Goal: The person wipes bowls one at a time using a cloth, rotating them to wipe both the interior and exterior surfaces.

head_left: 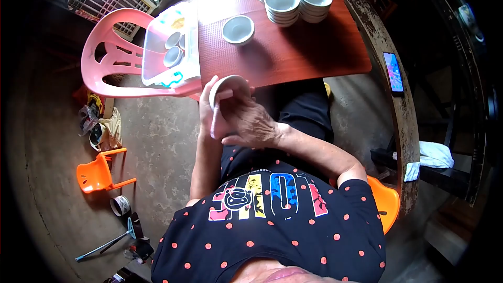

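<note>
Above my lap, just off the table's near edge, my left hand [207, 106] grips a small white bowl [229, 80] tipped on its side, fingers behind its rim. My right hand [251, 120] is pressed against the bowl's open side, its fingers partly hidden. A pale pinkish cloth [215, 122] hangs between the hands, its upper part against the bowl and under my right hand. On the table lies a single white bowl [238, 30]. Farther right stand several stacks of similar bowls [283, 1].
A red-brown table [314, 52] is in front of me. To its left, a pink chair [99, 47] bears a clear plastic tub [149, 68] holding several small bowls [173, 56]. A phone [392, 71] lies on a wooden bench [403, 126] at right. An orange stool [94, 174] lies on the floor.
</note>
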The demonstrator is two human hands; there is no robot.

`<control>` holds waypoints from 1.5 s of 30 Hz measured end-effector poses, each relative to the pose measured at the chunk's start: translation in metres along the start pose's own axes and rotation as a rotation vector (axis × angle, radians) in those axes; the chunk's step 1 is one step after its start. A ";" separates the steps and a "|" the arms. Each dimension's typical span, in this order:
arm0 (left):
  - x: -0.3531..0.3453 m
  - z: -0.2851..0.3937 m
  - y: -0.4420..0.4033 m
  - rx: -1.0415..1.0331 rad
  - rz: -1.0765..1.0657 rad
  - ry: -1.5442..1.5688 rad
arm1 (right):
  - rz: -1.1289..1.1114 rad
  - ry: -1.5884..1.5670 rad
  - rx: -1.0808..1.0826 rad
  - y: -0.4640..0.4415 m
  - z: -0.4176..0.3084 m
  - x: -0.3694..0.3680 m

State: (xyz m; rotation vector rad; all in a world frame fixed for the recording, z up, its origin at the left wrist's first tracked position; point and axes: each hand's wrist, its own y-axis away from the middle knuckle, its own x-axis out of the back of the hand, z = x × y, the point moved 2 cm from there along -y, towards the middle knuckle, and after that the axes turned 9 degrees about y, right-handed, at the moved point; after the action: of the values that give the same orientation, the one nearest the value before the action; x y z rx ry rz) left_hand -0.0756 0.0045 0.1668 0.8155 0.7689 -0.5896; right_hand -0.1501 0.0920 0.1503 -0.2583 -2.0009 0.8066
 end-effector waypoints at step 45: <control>0.018 -0.009 -0.021 -0.277 -0.144 -0.202 | 0.212 -0.456 -0.514 0.013 0.002 0.014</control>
State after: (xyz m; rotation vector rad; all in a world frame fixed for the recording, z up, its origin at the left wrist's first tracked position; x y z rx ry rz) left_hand -0.0829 -0.0032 0.1397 0.4406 0.7076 -0.6655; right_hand -0.1612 0.1078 0.1507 -0.6361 -2.6318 0.4892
